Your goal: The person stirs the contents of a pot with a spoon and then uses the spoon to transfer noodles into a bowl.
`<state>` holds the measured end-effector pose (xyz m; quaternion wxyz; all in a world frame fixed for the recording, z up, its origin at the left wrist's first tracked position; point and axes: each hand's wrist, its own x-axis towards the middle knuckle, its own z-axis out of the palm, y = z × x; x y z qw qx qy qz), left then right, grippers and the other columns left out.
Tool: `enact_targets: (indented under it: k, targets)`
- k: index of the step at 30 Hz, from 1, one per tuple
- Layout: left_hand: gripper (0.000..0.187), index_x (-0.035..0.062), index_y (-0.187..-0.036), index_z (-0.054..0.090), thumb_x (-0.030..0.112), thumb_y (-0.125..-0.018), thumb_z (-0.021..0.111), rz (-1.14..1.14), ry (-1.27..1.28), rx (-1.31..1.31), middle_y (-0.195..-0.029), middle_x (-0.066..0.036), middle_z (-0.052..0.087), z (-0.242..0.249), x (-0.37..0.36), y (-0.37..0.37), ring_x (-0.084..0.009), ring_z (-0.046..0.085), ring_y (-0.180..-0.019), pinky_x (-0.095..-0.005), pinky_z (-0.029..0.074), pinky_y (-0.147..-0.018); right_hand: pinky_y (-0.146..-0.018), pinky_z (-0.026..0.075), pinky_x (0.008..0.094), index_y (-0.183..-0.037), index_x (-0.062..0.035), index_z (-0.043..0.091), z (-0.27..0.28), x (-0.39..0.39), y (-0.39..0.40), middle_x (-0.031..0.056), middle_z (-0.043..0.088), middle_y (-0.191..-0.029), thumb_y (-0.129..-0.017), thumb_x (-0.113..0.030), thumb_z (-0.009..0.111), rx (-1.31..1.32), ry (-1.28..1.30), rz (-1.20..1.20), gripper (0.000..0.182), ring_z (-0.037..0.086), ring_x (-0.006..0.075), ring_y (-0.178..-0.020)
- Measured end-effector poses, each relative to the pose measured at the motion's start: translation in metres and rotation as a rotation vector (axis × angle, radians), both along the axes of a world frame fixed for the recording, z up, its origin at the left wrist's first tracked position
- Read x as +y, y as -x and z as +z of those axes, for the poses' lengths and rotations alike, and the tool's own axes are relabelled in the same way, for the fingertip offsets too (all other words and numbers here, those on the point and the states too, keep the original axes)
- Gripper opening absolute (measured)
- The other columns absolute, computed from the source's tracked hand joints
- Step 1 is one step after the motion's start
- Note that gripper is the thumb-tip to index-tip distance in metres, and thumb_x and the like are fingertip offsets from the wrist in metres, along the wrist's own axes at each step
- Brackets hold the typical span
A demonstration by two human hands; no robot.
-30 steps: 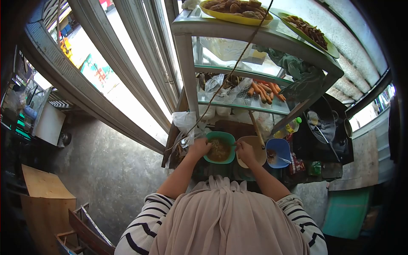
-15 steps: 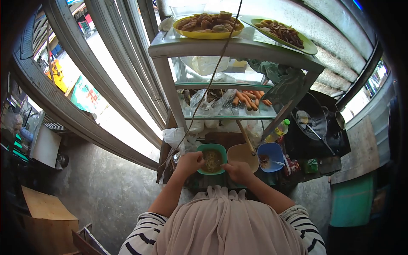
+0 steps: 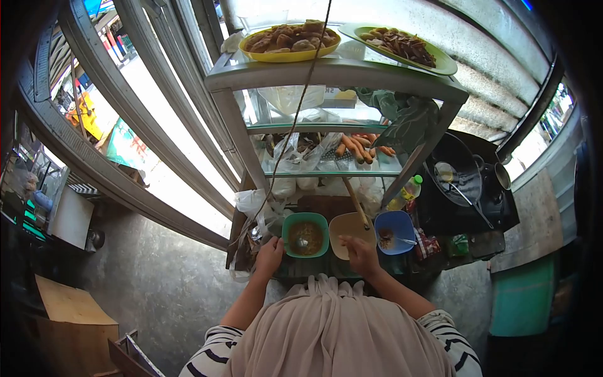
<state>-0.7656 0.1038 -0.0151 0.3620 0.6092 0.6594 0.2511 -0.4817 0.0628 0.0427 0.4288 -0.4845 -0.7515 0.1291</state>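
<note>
A green bowl (image 3: 306, 217) holds a brownish mixture, with the round end of a spoon (image 3: 302, 243) in it. My left hand (image 3: 269, 256) is closed just left of this bowl; what its fingers hold is too small to make out. Over the front part of the beige bowl (image 3: 344, 221) is my right hand (image 3: 362, 256), its fingers drawn together on something unclear. A wooden handle (image 3: 357, 202) leans into the beige bowl. To the right, a blue bowl (image 3: 396, 218) contains a little reddish-brown food and a spoon.
Behind the bowls stands a glass-shelved case (image 3: 339, 70) with carrots (image 3: 355, 148) inside. On top are a yellow plate (image 3: 292, 56) and a green plate (image 3: 447, 63) of food. At right are a bottle (image 3: 412, 187) and a wok (image 3: 461, 179) on a stove. A cord hangs in front.
My left hand has moved left and down from the green bowl's rim. My right hand has moved from that bowl to the beige one. The spoon end now shows in the green bowl.
</note>
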Motion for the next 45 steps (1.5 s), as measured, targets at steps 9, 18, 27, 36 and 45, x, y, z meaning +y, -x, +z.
enact_targets:
  k: [9,18,27,36,45]
  targets:
    - [0.053,0.0005,-0.088,0.059,0.049,-0.093,0.038,0.029,0.277,-0.07,-0.069,-0.012,0.064,-0.042,-0.011,0.008,-0.0255,0.063,-0.065,-0.0378,0.047,-0.064,-0.046,0.04,0.0229,-0.105,-0.0026,0.058,-0.006,-0.03,-0.07,0.009,0.064,-0.074,-0.096,-0.023,0.044,1.279,0.73,-0.334,0.026,0.054,0.0125,-0.049]
    - [0.076,-0.0011,-0.072,0.067,0.061,-0.091,0.028,-0.494,0.79,0.463,-0.073,-0.011,0.068,0.043,-0.016,-0.025,-0.0219,0.065,-0.066,-0.0367,0.05,-0.07,-0.045,0.038,0.023,-0.103,-0.0047,0.056,0.011,-0.127,-0.189,0.005,0.062,-0.07,-0.094,-0.024,0.044,1.616,0.563,-0.456,0.025,0.052,0.0115,-0.05]
    - [0.051,0.0024,-0.101,0.058,0.049,-0.094,0.039,-1.037,0.63,0.088,-0.086,-0.006,0.066,0.046,-0.105,-0.333,-0.017,0.06,-0.067,-0.0309,0.048,-0.066,-0.048,0.034,0.0257,-0.1,-0.0132,0.06,-0.018,-0.298,-0.351,-0.0015,0.057,-0.067,-0.09,-0.026,0.048,1.889,0.453,-0.735,0.02,0.045,0.0106,-0.053]
    - [0.052,0.0032,-0.111,0.056,0.05,-0.093,0.039,-1.559,0.586,0.248,-0.097,-0.009,0.064,0.045,-0.179,-0.528,-0.0189,0.06,-0.076,-0.0332,0.048,-0.075,-0.048,0.032,0.0267,-0.095,-0.0133,0.061,-0.027,-0.449,-0.435,-0.0021,0.055,-0.068,-0.089,-0.024,0.047,2.134,0.145,-0.979,0.019,0.042,0.0114,-0.053]
    - [0.052,0.0038,-0.113,0.056,0.05,-0.093,0.041,-1.746,0.483,0.328,-0.094,-0.012,0.064,0.06,-0.2,-0.674,-0.0213,0.06,-0.077,-0.0349,0.048,-0.075,-0.049,0.033,0.0271,-0.093,-0.0124,0.061,-0.042,-0.485,-0.509,-0.0022,0.055,-0.068,-0.089,-0.024,0.046,2.184,0.002,-1.072,0.019,0.043,0.0118,-0.054]
